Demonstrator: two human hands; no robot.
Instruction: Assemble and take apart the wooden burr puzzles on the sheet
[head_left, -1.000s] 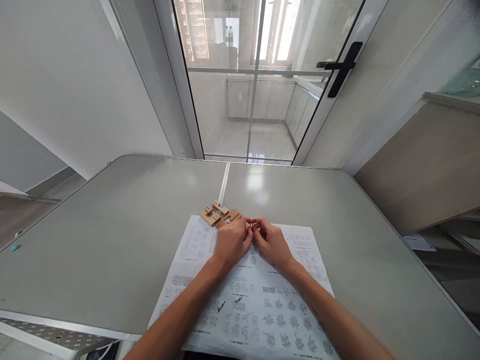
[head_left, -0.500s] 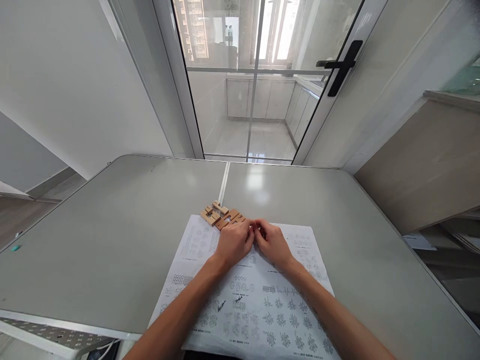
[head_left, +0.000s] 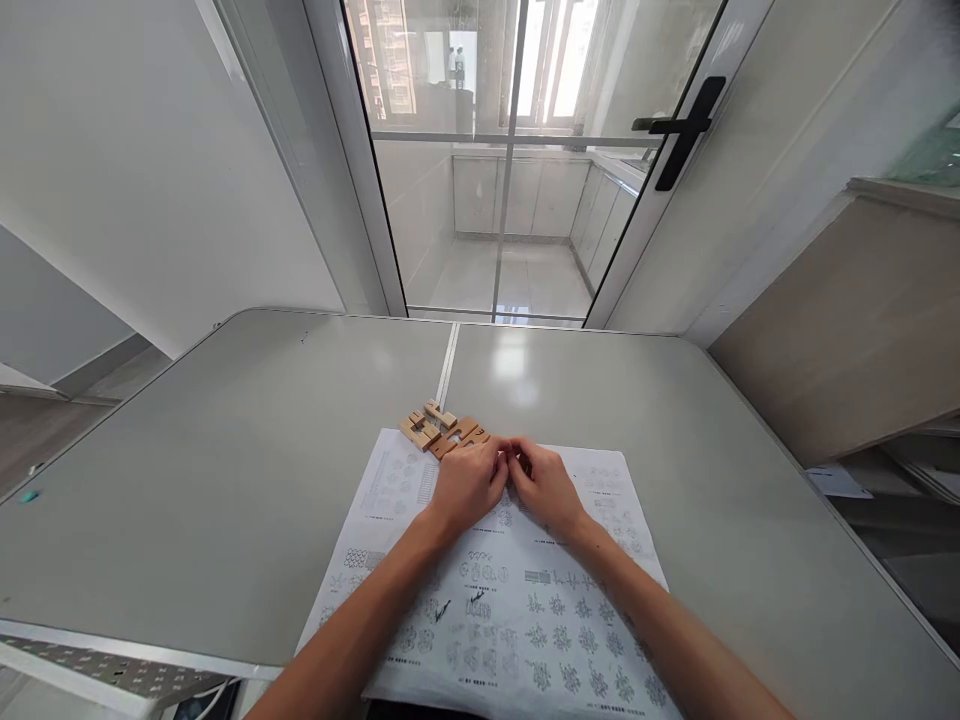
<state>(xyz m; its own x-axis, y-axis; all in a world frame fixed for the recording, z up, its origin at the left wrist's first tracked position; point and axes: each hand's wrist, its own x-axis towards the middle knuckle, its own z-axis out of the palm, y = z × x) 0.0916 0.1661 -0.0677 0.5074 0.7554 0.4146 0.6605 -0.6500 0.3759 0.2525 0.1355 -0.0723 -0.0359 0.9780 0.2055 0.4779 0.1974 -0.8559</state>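
My left hand (head_left: 472, 478) and my right hand (head_left: 546, 483) meet fingertip to fingertip over the upper part of a large printed sheet (head_left: 480, 625). Both are closed, fingers curled in; whatever they pinch, if anything, is hidden behind them. Just beyond my left hand lie several notched wooden puzzle pieces (head_left: 420, 430), light and brown, at the sheet's top edge. The brown pieces (head_left: 452, 437) are nearest my left fingers and partly covered by them. Rows of small line drawings and captions fill the sheet, with two dark pen-like marks near its middle.
The grey table (head_left: 225, 480) has a pale seam (head_left: 448, 362) running away from me. A small teal object (head_left: 28, 496) lies near its left edge. Past the far edge stands a glass door with a black handle (head_left: 684, 130). A wooden panel (head_left: 847, 330) rises at the right.
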